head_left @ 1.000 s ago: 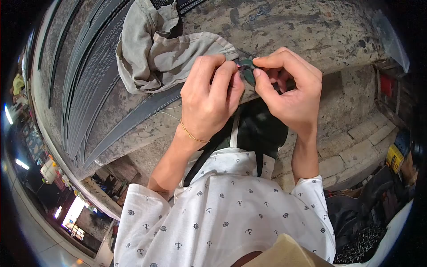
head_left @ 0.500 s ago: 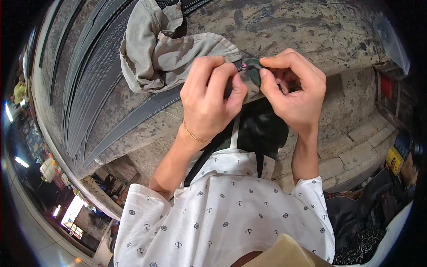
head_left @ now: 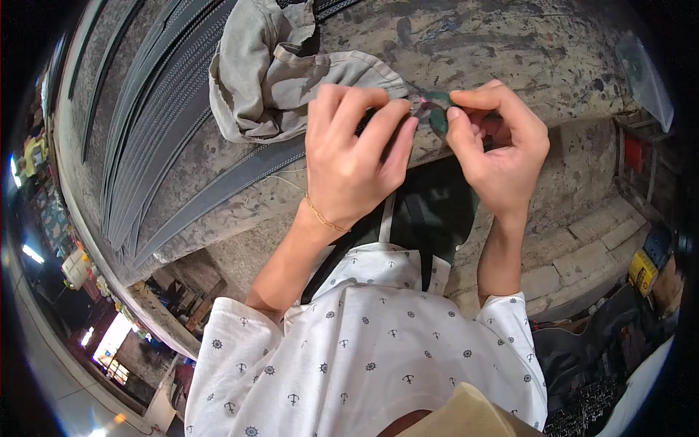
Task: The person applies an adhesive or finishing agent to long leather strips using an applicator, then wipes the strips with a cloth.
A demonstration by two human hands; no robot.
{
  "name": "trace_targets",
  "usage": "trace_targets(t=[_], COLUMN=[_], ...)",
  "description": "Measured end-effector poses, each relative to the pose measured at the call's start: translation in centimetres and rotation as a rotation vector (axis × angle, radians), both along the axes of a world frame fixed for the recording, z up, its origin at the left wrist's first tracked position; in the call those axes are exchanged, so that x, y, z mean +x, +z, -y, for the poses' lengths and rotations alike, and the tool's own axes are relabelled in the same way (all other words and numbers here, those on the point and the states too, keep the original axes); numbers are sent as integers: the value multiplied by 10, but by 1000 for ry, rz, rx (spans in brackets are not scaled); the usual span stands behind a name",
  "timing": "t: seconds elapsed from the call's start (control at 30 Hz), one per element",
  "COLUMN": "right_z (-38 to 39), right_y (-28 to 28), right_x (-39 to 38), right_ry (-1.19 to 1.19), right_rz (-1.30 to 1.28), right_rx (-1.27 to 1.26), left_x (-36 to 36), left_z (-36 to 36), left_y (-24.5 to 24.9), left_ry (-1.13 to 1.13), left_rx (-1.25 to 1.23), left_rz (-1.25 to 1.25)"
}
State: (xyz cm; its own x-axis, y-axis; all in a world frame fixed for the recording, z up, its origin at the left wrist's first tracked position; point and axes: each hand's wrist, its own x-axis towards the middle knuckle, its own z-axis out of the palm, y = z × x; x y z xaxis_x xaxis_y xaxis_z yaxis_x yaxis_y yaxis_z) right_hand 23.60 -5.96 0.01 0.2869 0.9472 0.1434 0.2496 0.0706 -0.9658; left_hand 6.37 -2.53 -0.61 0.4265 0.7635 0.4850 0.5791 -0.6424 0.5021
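My right hand (head_left: 501, 138) pinches a small dark green piece (head_left: 438, 119) between thumb and forefinger, with a bit of pink at its left edge. Close beside it on the left is my left hand (head_left: 357, 149), its fingers bent and drawn together; what they hold is hidden behind them. Past my left hand, a crumpled grey-beige cloth (head_left: 251, 80) lies on the stained work surface (head_left: 495, 51). A dark stitched strip (head_left: 233, 178) reaches to my left wrist, and a thin pale thread shows beside it.
Many long dark stitched strips (head_left: 156, 124) lie fanned out on the left of the surface. A clear plastic sheet (head_left: 644, 80) hangs over the right edge. At the lower right are a yellow box (head_left: 643, 271) and dark material (head_left: 590, 342).
Both hands and the green piece have shifted slightly right in view, as have the cloth and strips. The fingers of my left hand have lifted a little.
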Motion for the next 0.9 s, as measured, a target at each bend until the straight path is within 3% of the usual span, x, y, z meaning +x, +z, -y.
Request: trace_targets(t=[0.33,0.9], right_z=[1,-2], right_y=[-1,3], right_x=[0,-2], right_ry=[-38,100], right_rz=[-75,151], right_rx=[8,18], left_x=[-1,-3], left_z=[0,0], left_y=[-3,-6], left_ry=[-45,-65], left_rx=[1,-18], left_rz=[-52,-71])
